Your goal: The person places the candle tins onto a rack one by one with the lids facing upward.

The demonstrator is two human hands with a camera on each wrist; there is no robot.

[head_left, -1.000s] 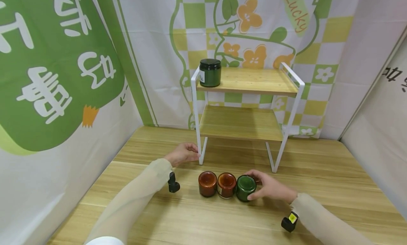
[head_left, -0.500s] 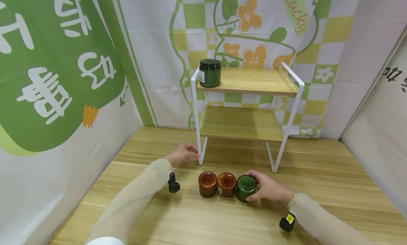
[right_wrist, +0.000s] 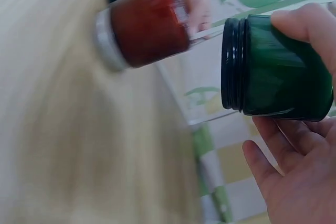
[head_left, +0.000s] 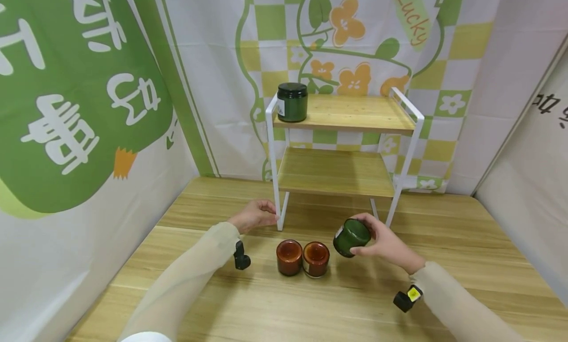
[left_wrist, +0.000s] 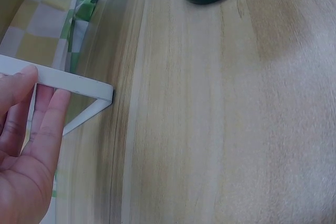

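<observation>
My right hand (head_left: 385, 243) holds a green glass jar (head_left: 352, 237) between thumb and fingers, tilted and raised off the table. In the right wrist view the jar (right_wrist: 286, 69) shows its black lid, which points toward the table. Two amber-brown jars (head_left: 289, 257) stand upside down side by side to its left. With thumb and fingertips, my left hand (head_left: 254, 216) pinches the white front leg (left_wrist: 79, 83) of a two-tier shelf rack (head_left: 337, 184) near its foot.
Another green jar with a black lid (head_left: 292, 102) stands upright on the left of the top shelf. Printed cloth walls (head_left: 222, 85) enclose the wooden table (head_left: 275, 307) at the back and both sides.
The green jar has left its place at the right end of the row. My right hand has lifted and tilted it toward the rack. The left hand stays put.
</observation>
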